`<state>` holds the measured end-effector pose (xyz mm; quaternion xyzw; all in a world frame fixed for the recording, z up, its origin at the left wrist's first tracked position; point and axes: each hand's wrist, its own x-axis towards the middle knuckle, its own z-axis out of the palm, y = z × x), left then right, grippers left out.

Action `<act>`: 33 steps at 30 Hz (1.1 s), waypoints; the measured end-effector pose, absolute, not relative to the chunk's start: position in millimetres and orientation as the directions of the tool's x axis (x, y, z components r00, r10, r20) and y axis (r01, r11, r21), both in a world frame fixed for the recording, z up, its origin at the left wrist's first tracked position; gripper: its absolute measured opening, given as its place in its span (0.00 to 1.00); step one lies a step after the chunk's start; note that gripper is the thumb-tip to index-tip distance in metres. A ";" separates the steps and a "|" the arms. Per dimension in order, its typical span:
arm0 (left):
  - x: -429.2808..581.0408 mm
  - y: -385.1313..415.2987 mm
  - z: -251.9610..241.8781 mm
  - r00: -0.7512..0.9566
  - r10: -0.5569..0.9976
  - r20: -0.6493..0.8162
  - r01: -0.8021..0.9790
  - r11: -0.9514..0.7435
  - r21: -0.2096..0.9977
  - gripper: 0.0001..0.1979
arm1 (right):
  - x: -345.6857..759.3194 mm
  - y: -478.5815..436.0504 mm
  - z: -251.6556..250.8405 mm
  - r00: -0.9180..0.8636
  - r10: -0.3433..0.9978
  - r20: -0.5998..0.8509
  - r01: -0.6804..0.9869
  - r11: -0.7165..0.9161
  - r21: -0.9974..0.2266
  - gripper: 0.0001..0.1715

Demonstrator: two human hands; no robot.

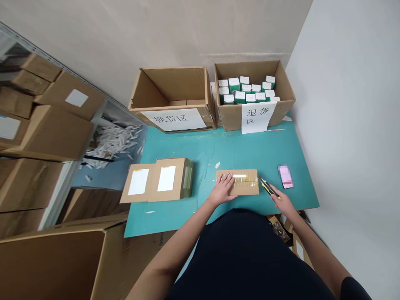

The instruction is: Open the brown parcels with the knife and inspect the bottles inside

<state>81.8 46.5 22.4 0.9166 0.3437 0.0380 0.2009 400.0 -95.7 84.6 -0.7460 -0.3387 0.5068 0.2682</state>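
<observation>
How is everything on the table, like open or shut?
Small box: tape on top, under the left hand
Cutter: held in the right hand
Left big box: open
Right big box: open, holding white-topped boxes
Labelled box: taped on its right side
Phone: lying flat

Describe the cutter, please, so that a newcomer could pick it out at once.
On the teal table, find the taped carton under the left hand. At the carton's right end, the right hand holds the cutter. Slim, black and yellow, it stands out from the brown carton and the pink phone.
</observation>
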 end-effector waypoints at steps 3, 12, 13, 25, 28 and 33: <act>81.9 46.0 20.5 0.756 0.651 -0.065 0.619 -0.678 0.396 0.49 | 402.7 -98.1 86.1 0.226 0.786 -0.575 0.272 -0.618 -0.737 0.37; 82.6 43.9 16.9 0.743 0.667 -0.052 0.622 -0.660 0.421 0.49 | 405.1 -102.4 91.3 0.189 0.775 -0.603 0.295 -0.631 -0.717 0.36; 82.6 43.8 16.5 0.743 0.667 -0.051 0.622 -0.660 0.421 0.49 | 404.1 -103.9 91.5 0.187 0.777 -0.602 0.296 -0.629 -0.719 0.37; 82.3 43.6 15.6 0.747 0.662 -0.053 0.619 -0.665 0.418 0.50 | 396.6 -123.2 86.3 0.192 0.798 -0.571 0.319 -0.601 -0.732 0.39; 82.5 43.3 15.2 0.744 0.667 -0.047 0.621 -0.664 0.416 0.49 | 396.8 -125.6 84.7 0.191 0.799 -0.571 0.314 -0.601 -0.735 0.39; 82.6 43.8 14.4 0.742 0.669 -0.038 0.622 -0.666 0.412 0.49 | 394.4 -133.4 83.5 0.200 0.795 -0.573 0.258 -0.607 -0.751 0.41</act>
